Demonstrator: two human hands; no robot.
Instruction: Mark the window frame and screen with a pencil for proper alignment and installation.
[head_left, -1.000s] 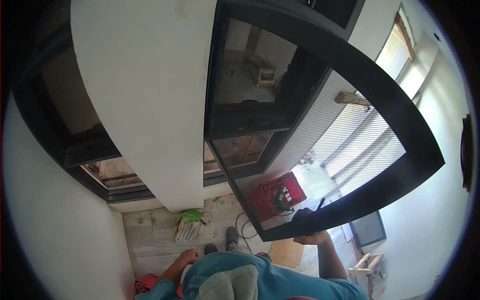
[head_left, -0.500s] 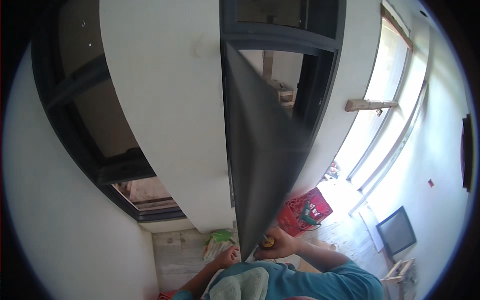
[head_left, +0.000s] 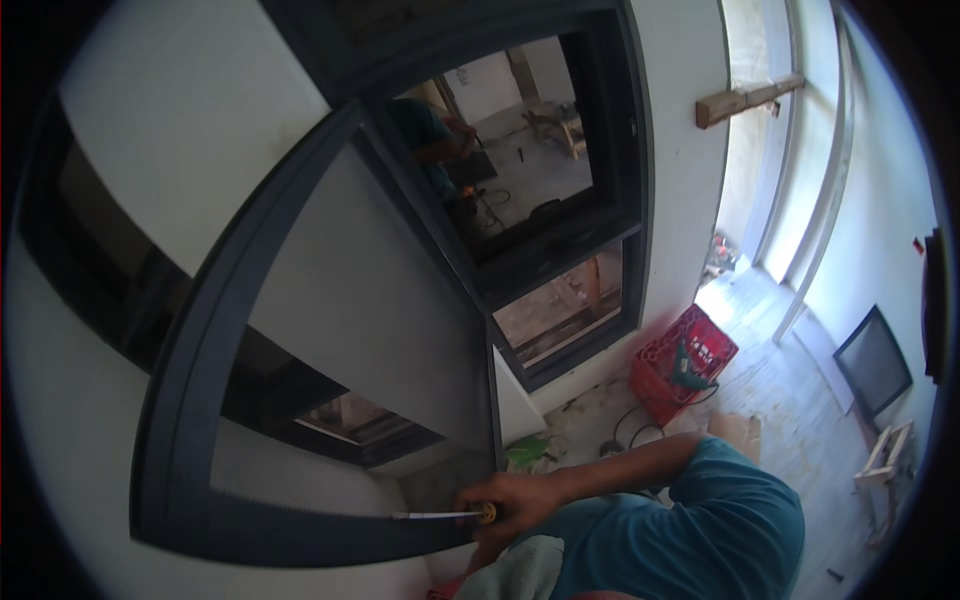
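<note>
A large dark-framed mesh screen panel (head_left: 365,270) stands tilted before me on the left, the wall and a window showing dimly through it. My right hand (head_left: 515,500) is closed around a screwdriver (head_left: 487,513) with a yellow and black handle, at the panel's lower right corner. The screwdriver's pale shaft points left along the bottom rail. Below the right hand, part of my left hand (head_left: 487,552) shows against the panel's lower edge; its fingers are hidden. Beyond the panel is a dark window frame (head_left: 640,130) whose glass reflects the room.
A red plastic crate (head_left: 655,375) with a green power drill (head_left: 690,368) stands on the floor to the right. Another dark-framed panel (head_left: 873,360) leans on the right wall, near a small wooden stand (head_left: 885,455). A wooden bar (head_left: 745,102) crosses the bright opening.
The screen panel, nearly edge-on before, has turned to show its broad face and tipped left. My right hand moved slightly left with the screwdriver. My left hand has become mostly hidden.
</note>
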